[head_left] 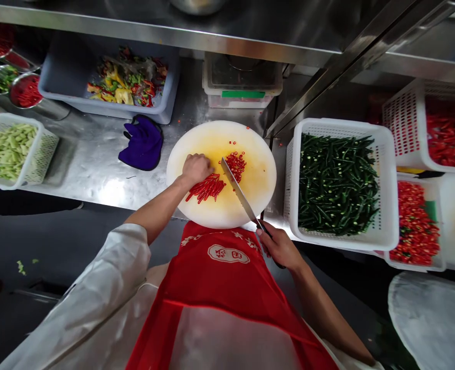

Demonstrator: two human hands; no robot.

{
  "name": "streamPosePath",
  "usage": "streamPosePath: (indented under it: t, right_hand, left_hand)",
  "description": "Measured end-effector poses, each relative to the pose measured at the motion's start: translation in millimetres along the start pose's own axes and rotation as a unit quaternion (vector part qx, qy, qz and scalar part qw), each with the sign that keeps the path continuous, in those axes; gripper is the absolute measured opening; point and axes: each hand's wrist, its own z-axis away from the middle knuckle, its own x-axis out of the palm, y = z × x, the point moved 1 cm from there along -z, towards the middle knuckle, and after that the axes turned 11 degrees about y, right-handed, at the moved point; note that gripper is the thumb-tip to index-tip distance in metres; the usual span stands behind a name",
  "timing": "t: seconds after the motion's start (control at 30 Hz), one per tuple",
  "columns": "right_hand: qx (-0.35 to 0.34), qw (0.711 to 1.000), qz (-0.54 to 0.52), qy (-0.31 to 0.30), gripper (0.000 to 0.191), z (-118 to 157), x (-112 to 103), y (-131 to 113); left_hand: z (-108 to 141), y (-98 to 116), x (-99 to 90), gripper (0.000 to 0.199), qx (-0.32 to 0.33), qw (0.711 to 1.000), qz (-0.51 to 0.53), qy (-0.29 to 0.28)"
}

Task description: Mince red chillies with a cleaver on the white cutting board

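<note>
A round white cutting board, stained yellow in the middle, lies at the counter's front edge. My left hand rests on it with curled fingers, closed on the upper end of a bunch of long red chilies. My right hand grips the black handle of a knife. The blade slants across the board, its tip up and to the left, just right of the bunch. Beyond the blade lies a small heap of chopped red chili rings, with a few loose rings above.
At right stands a white basket of green chilies, beside a tub of cut red chilies. Left of the board lies a purple cloth. A grey bin with vegetable scraps stands behind it. A steel shelf overhangs the back.
</note>
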Motion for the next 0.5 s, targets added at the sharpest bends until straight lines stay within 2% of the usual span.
streamPosePath:
  t: [0.07,0.1,0.17,0.23,0.33,0.43,0.5]
  right_hand:
    - [-0.005,1.000,-0.007,0.006,0.061,1.5,-0.8,2.0]
    - [-0.007,1.000,-0.011,0.009,0.061,2.5,-0.9,3.1]
    - [-0.008,1.000,-0.020,0.015,0.060,4.2,-0.1,5.2]
    - [-0.002,0.999,-0.027,0.021,0.060,5.5,2.2,6.7]
    - [0.013,0.999,-0.031,0.030,0.060,6.8,7.0,6.3]
    - [0.022,0.998,-0.036,0.044,0.060,7.5,10.8,3.3]
    - [0.024,0.998,-0.038,0.047,0.060,7.3,12.1,1.2]
  left_hand:
    - [-9.9,7.1,4.2,0.019,-0.019,0.997,-0.026,-0.074]
    - [-11.7,10.6,6.0,0.018,-0.032,0.995,-0.020,-0.094]
    - [-13.1,14.1,7.3,0.019,-0.062,0.994,0.021,-0.085]
    - [-17.1,7.4,2.0,0.022,-0.089,0.993,0.062,-0.038]
    - [-38.9,-30.3,-29.9,0.035,-0.129,0.988,0.069,0.051]
    - [-77.4,-91.0,-84.8,0.063,-0.157,0.972,0.056,0.166]
    - [-98.7,-124.6,-113.4,0.073,-0.131,0.960,0.046,0.242]
